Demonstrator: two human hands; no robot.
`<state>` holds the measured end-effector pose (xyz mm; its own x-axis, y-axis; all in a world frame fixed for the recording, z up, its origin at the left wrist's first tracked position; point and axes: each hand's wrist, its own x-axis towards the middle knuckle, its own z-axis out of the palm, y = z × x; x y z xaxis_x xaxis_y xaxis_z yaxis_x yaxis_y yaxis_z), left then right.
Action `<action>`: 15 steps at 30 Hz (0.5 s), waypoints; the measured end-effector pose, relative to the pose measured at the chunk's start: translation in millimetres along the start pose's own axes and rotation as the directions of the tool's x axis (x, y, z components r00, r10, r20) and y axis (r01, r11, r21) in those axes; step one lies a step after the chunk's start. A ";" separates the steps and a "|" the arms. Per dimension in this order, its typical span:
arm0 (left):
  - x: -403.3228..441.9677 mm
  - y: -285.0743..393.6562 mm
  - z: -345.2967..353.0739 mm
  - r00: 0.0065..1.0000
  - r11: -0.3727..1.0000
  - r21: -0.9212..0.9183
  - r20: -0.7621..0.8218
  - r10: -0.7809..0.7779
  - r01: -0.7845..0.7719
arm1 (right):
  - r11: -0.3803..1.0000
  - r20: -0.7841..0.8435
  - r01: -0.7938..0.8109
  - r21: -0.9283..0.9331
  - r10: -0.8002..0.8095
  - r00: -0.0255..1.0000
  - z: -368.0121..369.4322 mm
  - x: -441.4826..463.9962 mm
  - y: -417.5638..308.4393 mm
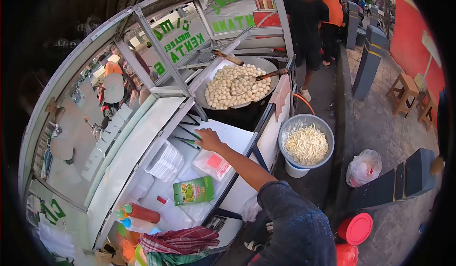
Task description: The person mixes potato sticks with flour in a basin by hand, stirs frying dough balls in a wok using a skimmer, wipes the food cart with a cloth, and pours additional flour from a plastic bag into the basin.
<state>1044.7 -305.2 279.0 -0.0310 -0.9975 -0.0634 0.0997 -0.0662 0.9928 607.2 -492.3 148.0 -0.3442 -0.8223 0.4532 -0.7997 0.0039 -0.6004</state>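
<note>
One of my hands, my right hand (208, 138), reaches over the white cart counter (232, 132) from a dark sleeve. Its fingers are at the end of a green-handled tool (191, 132) lying among other thin dark tools; the exact grip is too small to tell. Beyond it, a large metal pan (269, 66) holds many pale round balls (223, 87), with a wire skimmer (243, 85) resting on them. Nearer are a stack of white trays (165, 161), a plastic bag (212, 164) and a green packet (194, 190). My left hand is out of view.
Right of the cart stands a grey tub (329, 142) of pale strips. Sauce bottles (142, 213) and a checked cloth (178, 240) lie at the near end. People (306, 23) stand beyond the cart. Low posts (368, 66) and wooden stools (403, 91) line the pavement.
</note>
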 end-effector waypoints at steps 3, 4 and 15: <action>-21.9 -9.7 -9.6 0.999 1.000 -0.025 0.046 0.002 -0.001 | 0.529 0.006 -0.190 0.827 0.330 0.944 -95.6 -66.7 -62.0; -28.0 -12.3 -7.5 0.997 0.999 -0.042 0.079 0.001 0.002 | 0.461 -0.081 -0.163 0.873 0.465 0.882 -112.7 -72.6 -51.1; -64.1 -91.0 129.5 0.808 0.914 0.133 0.528 0.263 -0.384 | 0.192 0.406 -0.422 0.886 0.117 0.906 -119.4 -286.3 -170.2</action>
<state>908.9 -232.1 205.8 -0.5240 -0.8100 0.2633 -0.0295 0.3262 0.9449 783.1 -189.6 199.1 -0.2058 -0.9759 0.0726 0.4280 -0.1564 -0.8901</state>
